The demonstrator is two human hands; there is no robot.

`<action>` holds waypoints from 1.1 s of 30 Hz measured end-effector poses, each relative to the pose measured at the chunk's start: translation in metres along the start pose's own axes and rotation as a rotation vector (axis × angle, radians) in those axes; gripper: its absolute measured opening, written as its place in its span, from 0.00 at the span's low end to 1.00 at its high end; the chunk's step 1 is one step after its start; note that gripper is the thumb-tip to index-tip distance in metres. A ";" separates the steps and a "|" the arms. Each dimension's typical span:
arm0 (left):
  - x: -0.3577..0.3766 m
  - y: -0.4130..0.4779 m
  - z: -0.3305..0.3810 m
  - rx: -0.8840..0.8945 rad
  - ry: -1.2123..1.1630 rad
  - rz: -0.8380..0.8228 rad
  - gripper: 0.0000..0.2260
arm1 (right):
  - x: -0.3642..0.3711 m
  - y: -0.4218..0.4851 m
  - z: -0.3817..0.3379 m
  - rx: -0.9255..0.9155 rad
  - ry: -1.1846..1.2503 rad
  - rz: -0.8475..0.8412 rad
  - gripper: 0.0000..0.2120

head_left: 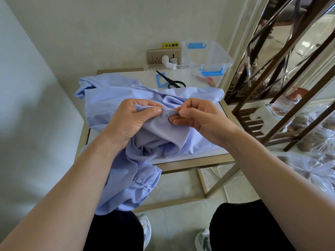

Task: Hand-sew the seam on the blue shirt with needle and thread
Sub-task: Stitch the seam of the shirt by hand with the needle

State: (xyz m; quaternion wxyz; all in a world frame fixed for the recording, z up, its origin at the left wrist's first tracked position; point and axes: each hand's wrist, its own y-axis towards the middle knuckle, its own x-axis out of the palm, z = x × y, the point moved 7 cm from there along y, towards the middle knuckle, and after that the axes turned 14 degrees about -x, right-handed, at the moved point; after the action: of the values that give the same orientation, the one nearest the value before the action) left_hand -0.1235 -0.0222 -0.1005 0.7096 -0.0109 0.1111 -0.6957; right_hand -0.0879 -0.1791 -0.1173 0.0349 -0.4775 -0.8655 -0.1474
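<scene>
Head view: the needle (172,111) lies almost level, its long axis running left to right across the frame, with the tip pointing toward the left hand (130,118) and meeting a raised fold of the blue shirt (112,98). The right hand (197,116) pinches the needle's rear end between thumb and forefinger. The left hand grips the bunched cloth by its frayed edge, thumb pressed on top. The shirt is spread over a small gold-framed table (195,161) and hangs off its near edge. Black scissors (171,81) lie behind it.
</scene>
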 end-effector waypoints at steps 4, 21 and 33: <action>-0.001 0.002 -0.003 -0.001 -0.005 -0.024 0.13 | 0.002 0.000 0.001 -0.003 0.041 -0.012 0.09; 0.001 0.001 -0.005 -0.062 -0.074 -0.035 0.11 | 0.002 0.000 0.005 -0.015 0.060 -0.049 0.05; -0.001 0.002 -0.012 -0.089 -0.091 -0.041 0.08 | 0.003 0.006 0.012 -0.028 0.015 -0.018 0.06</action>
State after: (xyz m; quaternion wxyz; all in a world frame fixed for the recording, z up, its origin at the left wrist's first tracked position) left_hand -0.1232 -0.0191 -0.1125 0.6984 -0.0764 0.1094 -0.7031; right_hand -0.0835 -0.1705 -0.1269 0.0333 -0.4689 -0.8673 -0.1634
